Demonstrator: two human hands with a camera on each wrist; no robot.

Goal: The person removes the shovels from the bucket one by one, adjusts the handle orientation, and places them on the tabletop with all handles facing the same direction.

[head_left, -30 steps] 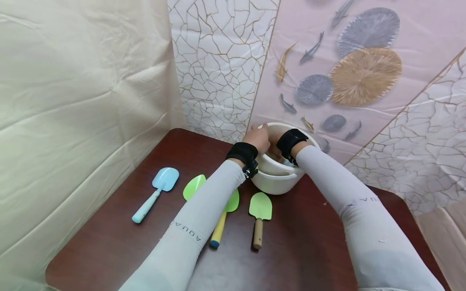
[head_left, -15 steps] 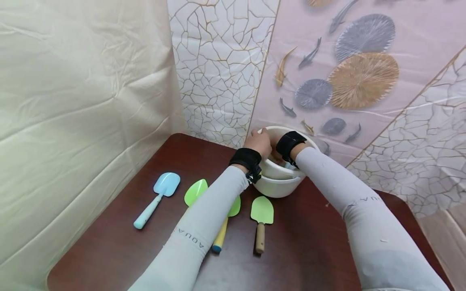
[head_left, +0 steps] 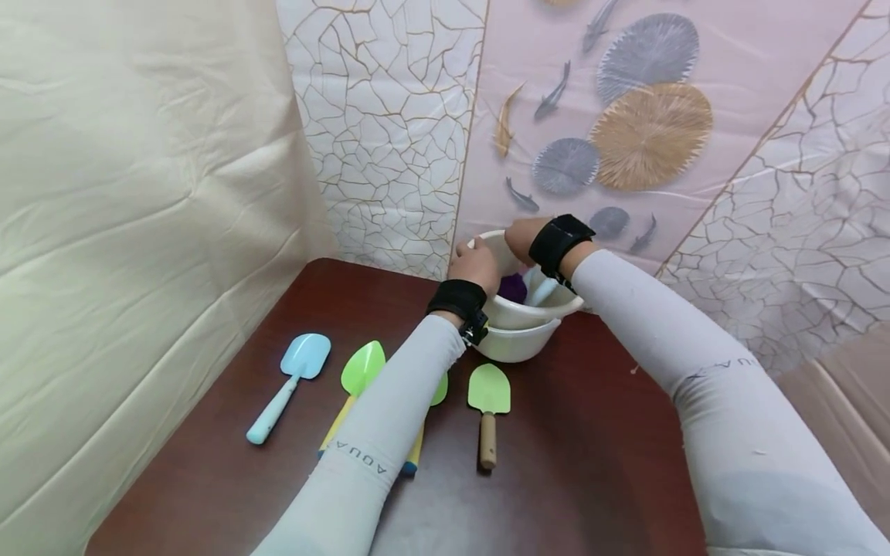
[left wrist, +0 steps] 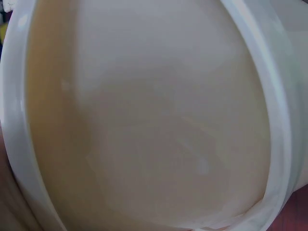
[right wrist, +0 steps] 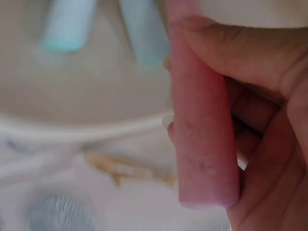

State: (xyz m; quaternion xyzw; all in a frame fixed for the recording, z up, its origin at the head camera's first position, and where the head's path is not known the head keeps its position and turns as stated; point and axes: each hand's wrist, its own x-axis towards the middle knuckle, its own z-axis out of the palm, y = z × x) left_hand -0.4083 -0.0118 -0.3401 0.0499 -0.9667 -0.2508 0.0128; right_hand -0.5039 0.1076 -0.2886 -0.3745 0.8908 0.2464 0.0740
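Note:
A white bucket (head_left: 549, 309) stands at the back of the table, set into a second white bucket (head_left: 514, 345). My left hand (head_left: 476, 266) grips the upper bucket's rim on its left side. The left wrist view looks into a pale bucket interior (left wrist: 168, 120). Above the opening, my right hand (head_left: 523, 238) holds a pink-handled trowel, its handle (right wrist: 204, 125) between thumb and curled fingers in the right wrist view. A purple blade (head_left: 513, 288) shows inside the bucket, beside a pale blue handle (head_left: 541, 292). Two pale blue handles (right wrist: 70, 24) appear in the right wrist view.
On the brown table (head_left: 577, 463) lie a blue trowel (head_left: 306, 355), a green trowel with a yellow handle (head_left: 363, 369), and a green trowel with a wooden handle (head_left: 490, 390). Another green trowel (head_left: 439, 391) is partly behind my left forearm. A patterned wall covering (head_left: 396, 154) rises behind.
My right hand has risen from inside the bucket to above its rim, with the pink-handled trowel. The left hand stays on the rim. The head view has shifted slightly right.

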